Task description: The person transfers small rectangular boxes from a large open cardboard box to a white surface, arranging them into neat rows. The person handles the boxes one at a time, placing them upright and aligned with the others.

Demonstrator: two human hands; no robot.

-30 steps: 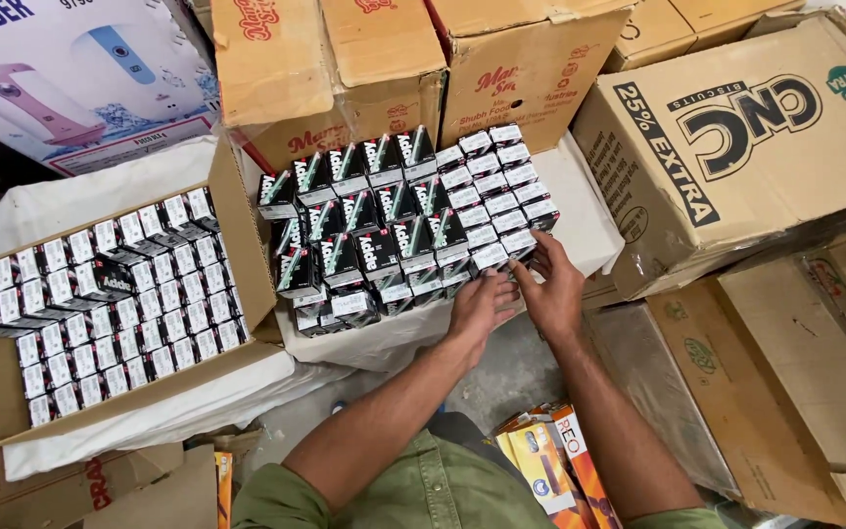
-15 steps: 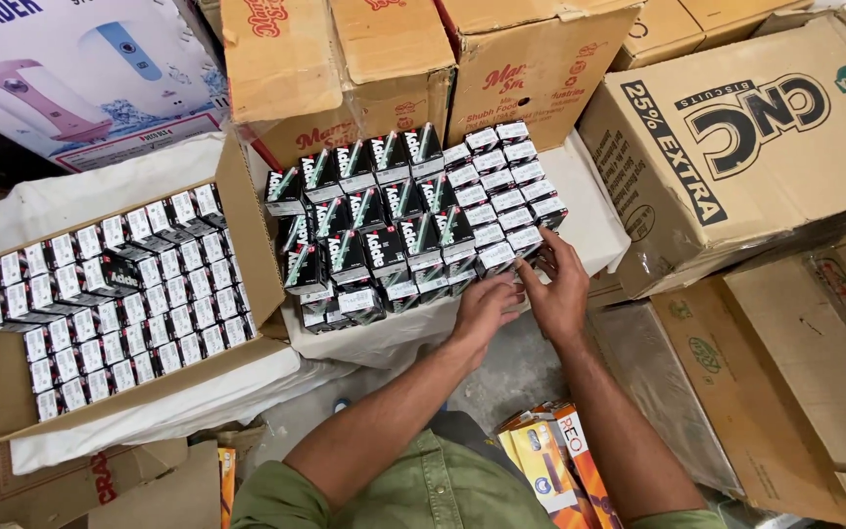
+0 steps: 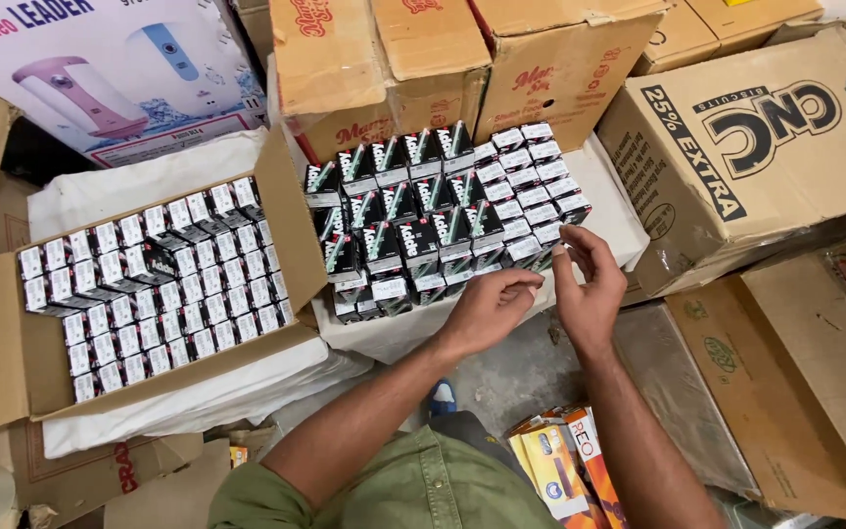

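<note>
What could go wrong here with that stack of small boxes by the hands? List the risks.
1. The stack of small boxes stands loose on the white bundle, uneven at its near edge; a nudge from the right hand could topple some.
2. The left hand is close under the front row, which might slide off.

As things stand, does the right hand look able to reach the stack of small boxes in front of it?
Probably yes. The right hand hovers open just below the near edge of the stack of small boxes, with nothing between them; the left hand sits beside it, out of the way.

One head-worn view looks steeply down, fairly near, at stacked small boxes (image 3: 443, 220) among cartons.
</note>
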